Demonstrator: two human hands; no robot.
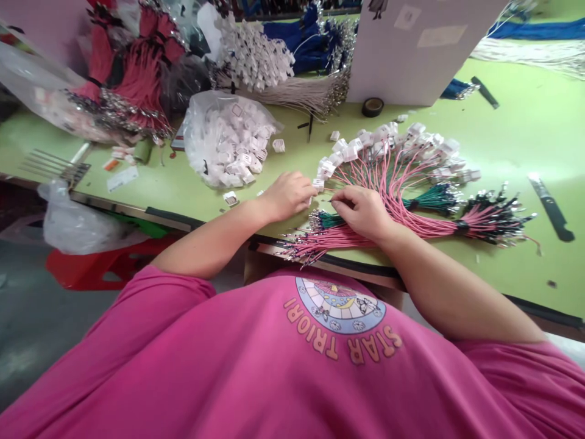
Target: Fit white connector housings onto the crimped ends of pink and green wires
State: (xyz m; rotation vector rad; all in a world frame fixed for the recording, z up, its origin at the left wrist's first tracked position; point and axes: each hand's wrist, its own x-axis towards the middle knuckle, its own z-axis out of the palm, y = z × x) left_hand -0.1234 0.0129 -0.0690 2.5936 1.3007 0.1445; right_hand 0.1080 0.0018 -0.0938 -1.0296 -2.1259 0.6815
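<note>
Meeting mid-frame: left hand (289,196), right hand (362,211) | white connector housing (319,184) between, nearer left | pink wire bundle (425,226) lies rightward, long axis sideways | both grips curled, cannot tell if closed

Black tape roll (373,107) just beside pale lilac panel (397,67), paper scraps (442,36) stuck on panel, dark-handled knife (553,210) flat at right, red plastic stool (86,268) lower left, clear bag (75,219) by pronged metal piece (77,174), blue wire bundles (309,55) at back.
</note>
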